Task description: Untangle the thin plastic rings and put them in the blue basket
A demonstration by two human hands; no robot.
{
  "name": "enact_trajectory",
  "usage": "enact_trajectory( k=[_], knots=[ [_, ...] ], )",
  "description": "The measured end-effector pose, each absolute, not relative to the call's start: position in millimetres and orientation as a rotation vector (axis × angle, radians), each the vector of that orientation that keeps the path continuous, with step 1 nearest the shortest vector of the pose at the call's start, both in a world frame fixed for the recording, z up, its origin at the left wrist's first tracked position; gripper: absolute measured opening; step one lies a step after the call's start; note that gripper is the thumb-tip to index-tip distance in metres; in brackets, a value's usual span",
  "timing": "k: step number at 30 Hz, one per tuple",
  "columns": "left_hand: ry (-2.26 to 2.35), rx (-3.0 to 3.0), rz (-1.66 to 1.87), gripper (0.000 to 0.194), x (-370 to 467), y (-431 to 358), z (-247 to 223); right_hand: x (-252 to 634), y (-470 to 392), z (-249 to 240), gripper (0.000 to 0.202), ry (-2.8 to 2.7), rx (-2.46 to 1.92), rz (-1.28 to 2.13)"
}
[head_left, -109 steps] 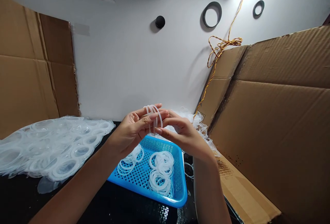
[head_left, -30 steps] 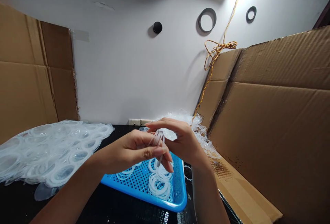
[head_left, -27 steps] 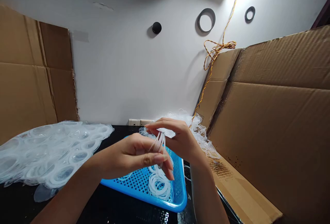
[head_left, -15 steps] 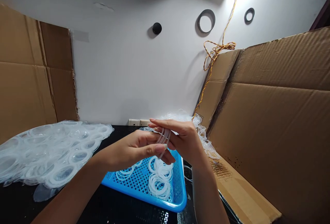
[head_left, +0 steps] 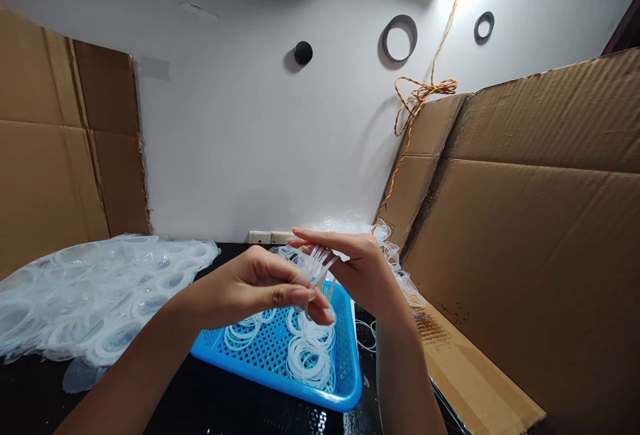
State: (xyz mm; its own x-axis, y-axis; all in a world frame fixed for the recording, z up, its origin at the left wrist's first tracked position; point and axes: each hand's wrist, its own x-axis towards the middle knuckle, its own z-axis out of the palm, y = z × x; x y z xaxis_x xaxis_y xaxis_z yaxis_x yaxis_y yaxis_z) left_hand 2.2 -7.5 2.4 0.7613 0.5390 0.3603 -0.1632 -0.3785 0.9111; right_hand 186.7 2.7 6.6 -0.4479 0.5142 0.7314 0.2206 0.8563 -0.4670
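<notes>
Several thin translucent white rings [head_left: 316, 263] stretch between my two hands above the blue basket. My left hand [head_left: 270, 285] is closed in a pinch on their near side, thumb on top. My right hand [head_left: 345, 248] has the rings looped over its fingers, which reach out to the left; its thumb side is partly hidden. Beneath the hands, the blue perforated basket [head_left: 280, 381] holds loose coils of similar white rings [head_left: 309, 361].
On the left lies a large pile of translucent sheets with round holes [head_left: 115, 288]. More white rings [head_left: 395, 261] are heaped behind the basket. Cardboard panels [head_left: 540, 235] stand on both sides. A twisted yellow cord [head_left: 410, 121] hangs by the white wall [head_left: 260, 141].
My left hand has drawn slightly left and pulled the rings with it, so they now stretch between the hands. My right hand has stayed nearly in place.
</notes>
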Motion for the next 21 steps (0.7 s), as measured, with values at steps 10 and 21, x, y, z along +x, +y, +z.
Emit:
enact_trajectory(
  k=[10, 21],
  knots=[
    [0.343, 1.845, 0.604, 0.029, 0.8, -1.2, -0.4, 185.8, 2.6, 3.6, 0.037, -2.139, -0.532, 0.343],
    [0.239, 1.582, 0.687, 0.020, 2.9, -8.5, 0.0, 185.2, 3.9, 4.6, 0.041, -2.199, -0.601, 0.381]
  ],
)
